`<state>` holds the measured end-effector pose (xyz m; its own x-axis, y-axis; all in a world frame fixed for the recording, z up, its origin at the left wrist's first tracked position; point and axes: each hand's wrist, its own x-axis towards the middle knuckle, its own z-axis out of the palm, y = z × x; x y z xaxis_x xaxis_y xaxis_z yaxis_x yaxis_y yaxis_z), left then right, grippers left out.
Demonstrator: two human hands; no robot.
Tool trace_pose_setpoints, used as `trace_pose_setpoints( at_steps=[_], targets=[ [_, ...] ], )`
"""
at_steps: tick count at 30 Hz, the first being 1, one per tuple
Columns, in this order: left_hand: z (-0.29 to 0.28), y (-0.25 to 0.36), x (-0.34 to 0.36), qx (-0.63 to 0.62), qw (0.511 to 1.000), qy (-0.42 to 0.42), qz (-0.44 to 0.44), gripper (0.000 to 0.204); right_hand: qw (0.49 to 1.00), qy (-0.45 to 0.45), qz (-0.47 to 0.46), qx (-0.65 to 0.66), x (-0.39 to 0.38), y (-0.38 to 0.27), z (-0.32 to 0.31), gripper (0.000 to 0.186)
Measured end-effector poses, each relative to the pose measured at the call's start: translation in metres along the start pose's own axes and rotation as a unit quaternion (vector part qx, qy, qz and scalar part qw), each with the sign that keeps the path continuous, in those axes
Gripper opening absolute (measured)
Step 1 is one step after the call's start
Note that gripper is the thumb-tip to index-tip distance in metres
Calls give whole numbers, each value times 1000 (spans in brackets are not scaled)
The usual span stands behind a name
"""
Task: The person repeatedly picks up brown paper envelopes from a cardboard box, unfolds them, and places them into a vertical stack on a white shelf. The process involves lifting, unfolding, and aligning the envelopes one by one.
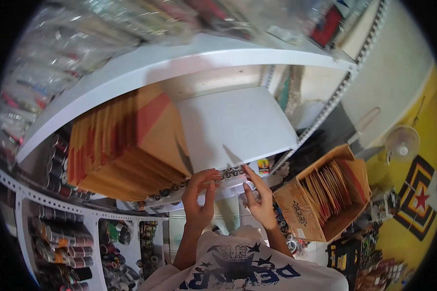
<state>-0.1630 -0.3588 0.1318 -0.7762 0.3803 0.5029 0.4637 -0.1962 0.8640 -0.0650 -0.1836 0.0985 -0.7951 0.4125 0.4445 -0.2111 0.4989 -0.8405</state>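
Observation:
My left hand (pixel 199 198) is raised at the front edge of the white metal shelf (pixel 235 128), thumb and fingers apart, with nothing in it. To its left on that shelf stands a thick row of brown folded cardboard or large envelopes (pixel 126 140) with red patches. My right hand (pixel 260 200) is open too, fingers extended near the shelf's front edge, also holding nothing. Between and beyond the hands shows a row of small round dark-and-white ends (pixel 232 172) just below the shelf edge. Whether the fingertips touch the edge I cannot tell.
An open carton (pixel 301 213) with brown envelope-like sheets (pixel 327 189) stands at the right. Plastic-wrapped goods (pixel 97 39) fill the upper shelf overhead. Lower left, shelf cubbies hold dark spools or cylinders (pixel 68 237). A fan (pixel 403 143) is by the yellow wall.

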Motion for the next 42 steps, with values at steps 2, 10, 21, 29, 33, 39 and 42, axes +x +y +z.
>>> trace_pose_setpoints(
  at_steps=[2, 10, 21, 29, 33, 39, 42],
  targets=[
    [27, 4, 5, -7, 999, -51, 6, 29, 998, 48, 28, 7, -10, -2, -29, 54],
    [158, 9, 15, -71, 964, -256, 18, 29, 963, 238, 125, -28, -67, 5, -145, 47],
    [309, -28, -11, -61, 890, -452, 8, 35, 876, 374, 264, -151, -185, 69, -264, 45],
    [379, -95, -41, 48, 801, -597, -12, 43, 873, 268, 349, -212, -237, 138, -301, 48],
    [406, -132, -52, 96, 776, -622, 42, 57, 868, 218, 372, -249, -244, 166, -308, 61],
    [439, -174, -59, 117, 734, -669, 28, 71, 843, 162, 422, -293, -239, 206, -328, 80],
    [449, -199, -65, 147, 690, -709, 13, 77, 831, 83, 481, -267, -236, 220, -341, 83]
  ],
)
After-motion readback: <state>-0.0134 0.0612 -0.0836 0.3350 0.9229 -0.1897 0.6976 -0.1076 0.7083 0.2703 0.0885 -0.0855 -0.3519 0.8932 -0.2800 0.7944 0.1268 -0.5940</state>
